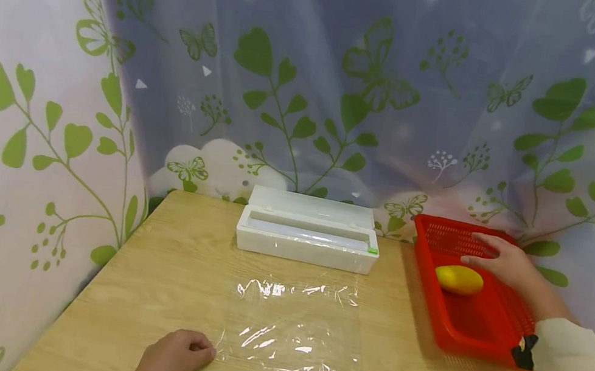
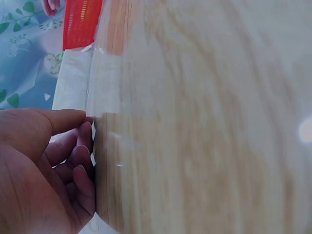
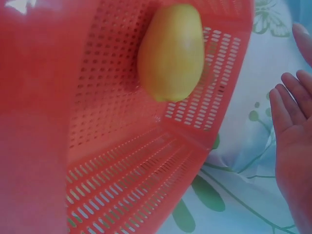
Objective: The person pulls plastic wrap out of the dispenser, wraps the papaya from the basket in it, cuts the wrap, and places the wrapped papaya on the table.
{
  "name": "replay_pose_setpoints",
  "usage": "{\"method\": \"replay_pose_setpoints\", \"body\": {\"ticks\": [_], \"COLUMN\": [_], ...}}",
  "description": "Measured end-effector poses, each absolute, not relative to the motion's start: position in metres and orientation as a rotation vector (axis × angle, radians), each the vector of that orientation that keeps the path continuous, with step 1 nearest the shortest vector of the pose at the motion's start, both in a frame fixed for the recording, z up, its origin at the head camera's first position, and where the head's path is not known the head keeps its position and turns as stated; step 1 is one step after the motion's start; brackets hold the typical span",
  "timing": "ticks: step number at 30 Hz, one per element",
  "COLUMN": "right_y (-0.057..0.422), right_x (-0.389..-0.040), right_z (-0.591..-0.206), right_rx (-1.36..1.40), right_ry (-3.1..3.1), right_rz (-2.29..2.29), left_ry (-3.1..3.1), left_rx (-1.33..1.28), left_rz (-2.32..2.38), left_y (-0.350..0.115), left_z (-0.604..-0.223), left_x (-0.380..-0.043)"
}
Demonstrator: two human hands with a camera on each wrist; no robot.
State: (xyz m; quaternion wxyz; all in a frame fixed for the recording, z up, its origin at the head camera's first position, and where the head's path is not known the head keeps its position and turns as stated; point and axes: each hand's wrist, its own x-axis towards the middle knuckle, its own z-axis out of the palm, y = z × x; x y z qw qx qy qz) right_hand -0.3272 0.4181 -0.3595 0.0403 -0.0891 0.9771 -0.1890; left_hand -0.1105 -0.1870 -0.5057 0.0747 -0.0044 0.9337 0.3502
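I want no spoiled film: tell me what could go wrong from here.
The clear film is wrinkled, and the left hand pinches just its near left corner, so it may fold onto itself. It runs up to the white box, so a tug might drag that along. The yellow fruit is rounded and the open right hand does not hold it, so it could roll in the red basket if nudged.

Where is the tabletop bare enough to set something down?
Bare wood: left of the white box and clear film, beyond the left grip; also a narrower strip between film and red basket. Crowded: the middle, under box and film, and the basket, holding yellow fruit.
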Motion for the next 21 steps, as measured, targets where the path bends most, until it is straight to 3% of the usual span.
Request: {"method": "replay_pose_setpoints", "body": {"ticks": [21], "right_y": [0.433], "right_x": [-0.358], "right_z": [-0.38], "right_rx": [-0.269], "right_ry": [2.947], "right_rz": [-0.575], "left_ry": [2.786], "left_rx": [-0.065], "left_rz": [1.024], "left_y": [-0.185], "left_z": [-0.506], "left_x": [-0.112]}}
